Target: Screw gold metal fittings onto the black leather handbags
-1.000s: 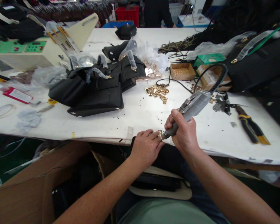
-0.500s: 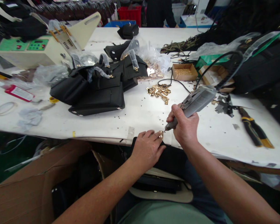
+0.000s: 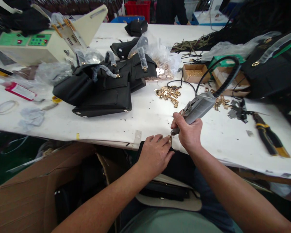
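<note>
On the white desk (image 3: 150,121), small box: a shallow brown cardboard box (image 3: 196,79) holds a layer of tiny gold-coloured parts (image 3: 195,72).
Second box: an uncovered brown cardboard box (image 3: 238,93), just right of it, holds pale material too blurred to name.
Plastic bag: a crumpled clear plastic bag (image 3: 171,60) behind the black leather handbags (image 3: 104,100) contains gold-coloured metal pieces; a loose pile of gold metal plates (image 3: 168,94) lies in front of it.
Carton: below the desk at left, a large brown cardboard carton (image 3: 26,194) holds black items, their shapes lost in shadow.
Right hand: the right hand (image 3: 189,131) has its grip wrapped around a grey handheld power tool (image 3: 200,106), tilted nose-down.
Left hand: the left hand (image 3: 155,153) lies over a piece of black material (image 3: 180,165), fingers extended; whether thumb and fingers pinch it cannot be told.
Plate: a small gold metal plate (image 3: 170,139) sits at the left fingertips by the desk's front edge, under the tool's nose; contact with the nose is too small to tell.
</note>
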Action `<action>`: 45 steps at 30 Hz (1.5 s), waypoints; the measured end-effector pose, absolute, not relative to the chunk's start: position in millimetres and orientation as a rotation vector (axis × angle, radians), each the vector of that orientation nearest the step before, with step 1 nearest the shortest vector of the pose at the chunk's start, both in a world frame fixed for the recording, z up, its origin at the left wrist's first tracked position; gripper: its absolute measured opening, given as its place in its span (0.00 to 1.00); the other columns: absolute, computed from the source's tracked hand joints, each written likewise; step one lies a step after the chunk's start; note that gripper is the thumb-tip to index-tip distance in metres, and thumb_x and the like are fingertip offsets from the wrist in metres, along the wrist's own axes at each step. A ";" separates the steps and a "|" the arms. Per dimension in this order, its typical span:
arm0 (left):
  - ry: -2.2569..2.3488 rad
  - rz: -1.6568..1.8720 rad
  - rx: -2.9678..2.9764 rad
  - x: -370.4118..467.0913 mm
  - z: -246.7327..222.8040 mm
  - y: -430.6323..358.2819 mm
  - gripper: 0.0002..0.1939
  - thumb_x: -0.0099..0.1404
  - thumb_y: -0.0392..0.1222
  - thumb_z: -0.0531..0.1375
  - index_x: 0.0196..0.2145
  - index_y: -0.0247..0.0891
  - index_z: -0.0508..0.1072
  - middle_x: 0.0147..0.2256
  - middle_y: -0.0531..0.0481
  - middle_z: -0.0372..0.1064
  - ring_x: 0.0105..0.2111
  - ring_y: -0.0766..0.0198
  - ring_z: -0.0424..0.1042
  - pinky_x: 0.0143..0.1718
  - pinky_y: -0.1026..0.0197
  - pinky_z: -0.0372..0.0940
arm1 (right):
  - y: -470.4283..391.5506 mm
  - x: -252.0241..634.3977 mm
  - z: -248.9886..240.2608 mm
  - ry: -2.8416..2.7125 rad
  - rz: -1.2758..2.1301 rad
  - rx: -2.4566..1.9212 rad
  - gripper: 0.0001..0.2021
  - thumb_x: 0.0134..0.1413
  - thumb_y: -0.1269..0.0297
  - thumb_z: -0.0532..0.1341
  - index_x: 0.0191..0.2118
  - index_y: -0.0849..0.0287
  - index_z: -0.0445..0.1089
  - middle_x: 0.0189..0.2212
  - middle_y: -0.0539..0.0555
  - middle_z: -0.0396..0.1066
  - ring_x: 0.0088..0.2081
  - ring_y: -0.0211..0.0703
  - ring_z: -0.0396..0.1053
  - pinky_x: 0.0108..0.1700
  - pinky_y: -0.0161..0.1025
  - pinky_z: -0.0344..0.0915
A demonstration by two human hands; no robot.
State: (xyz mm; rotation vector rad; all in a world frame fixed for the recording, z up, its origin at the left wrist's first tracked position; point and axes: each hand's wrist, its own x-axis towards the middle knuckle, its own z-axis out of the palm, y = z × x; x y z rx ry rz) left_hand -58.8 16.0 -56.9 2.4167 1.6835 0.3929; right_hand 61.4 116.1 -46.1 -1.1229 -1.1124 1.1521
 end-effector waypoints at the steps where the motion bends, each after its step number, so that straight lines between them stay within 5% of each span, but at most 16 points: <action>1: 1.685 0.395 2.417 -58.8 -56.8 16.2 0.17 0.72 0.48 0.60 0.54 0.39 0.74 0.57 0.45 0.73 0.56 0.50 0.68 0.52 0.44 0.64 | 115.5 61.7 -45.0 -1.148 1.150 -1.132 0.16 0.52 0.53 0.70 0.25 0.58 0.70 0.16 0.49 0.69 0.17 0.37 0.64 0.19 0.33 0.63; 9: 1.684 0.396 2.416 -59.1 -56.7 17.0 0.16 0.71 0.48 0.61 0.52 0.39 0.75 0.55 0.45 0.74 0.55 0.50 0.68 0.52 0.44 0.65 | 112.9 56.7 -32.3 -1.443 1.163 -1.182 0.12 0.50 0.64 0.64 0.20 0.58 0.66 0.15 0.48 0.66 0.18 0.36 0.63 0.22 0.34 0.61; 18: 1.682 0.364 2.410 -59.0 -53.7 18.3 0.15 0.71 0.48 0.61 0.50 0.39 0.76 0.53 0.47 0.76 0.54 0.50 0.69 0.50 0.43 0.65 | 118.9 51.9 -40.5 -1.492 1.219 -1.125 0.14 0.51 0.59 0.67 0.22 0.58 0.66 0.15 0.46 0.64 0.17 0.35 0.60 0.21 0.34 0.60; 25: 1.693 0.383 2.423 -60.5 -56.2 14.8 0.14 0.73 0.40 0.57 0.53 0.41 0.74 0.55 0.50 0.75 0.55 0.53 0.69 0.52 0.45 0.66 | 128.1 59.7 -40.2 -1.319 1.326 -1.065 0.21 0.50 0.45 0.71 0.28 0.59 0.71 0.16 0.48 0.67 0.15 0.35 0.60 0.15 0.33 0.59; 36: 1.682 0.527 2.455 -61.8 -64.4 19.6 0.13 0.69 0.36 0.60 0.49 0.44 0.78 0.56 0.51 0.75 0.54 0.50 0.72 0.51 0.44 0.69 | 208.3 185.6 -12.1 -1.024 0.762 -0.966 0.21 0.47 0.48 0.73 0.23 0.59 0.67 0.14 0.46 0.65 0.14 0.35 0.63 0.16 0.32 0.62; 45: 1.685 0.555 2.503 -62.4 -69.2 20.1 0.15 0.68 0.37 0.59 0.51 0.42 0.78 0.56 0.50 0.75 0.54 0.47 0.73 0.51 0.43 0.70 | 252.7 217.1 -44.2 -0.852 0.726 -1.107 0.19 0.43 0.50 0.74 0.28 0.59 0.69 0.14 0.45 0.65 0.13 0.35 0.61 0.14 0.31 0.60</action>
